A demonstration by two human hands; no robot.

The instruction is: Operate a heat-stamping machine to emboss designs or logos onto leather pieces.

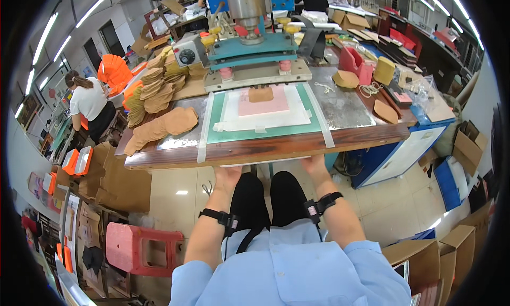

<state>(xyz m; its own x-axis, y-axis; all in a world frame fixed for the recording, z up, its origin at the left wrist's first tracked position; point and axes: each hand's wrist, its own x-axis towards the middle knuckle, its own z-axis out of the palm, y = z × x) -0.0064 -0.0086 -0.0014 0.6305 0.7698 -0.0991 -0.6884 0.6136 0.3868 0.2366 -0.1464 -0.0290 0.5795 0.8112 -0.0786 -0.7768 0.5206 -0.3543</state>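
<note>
My left hand (228,174) and my right hand (314,162) reach below the front edge of the wooden workbench (265,148), just above my knees. Between them the rim of a thin white sheet or board (265,161) shows under the edge. Both hands are at its ends, but the bench hides my fingers, so their grip does not show. On the bench lies a tan leather-like piece (261,95) on a pink sheet (265,107), over a white sheet (220,126) and a green mat (212,135). The teal plate of a press (252,47) stands right behind.
Overlapping tan pieces (164,126) lie on the bench's left, with stacked pieces (156,85) behind. At right are a single tan piece (385,111), white cord (370,89) and a pink holder (355,65). A red stool (141,247) stands lower left; a person (91,101) sits far left.
</note>
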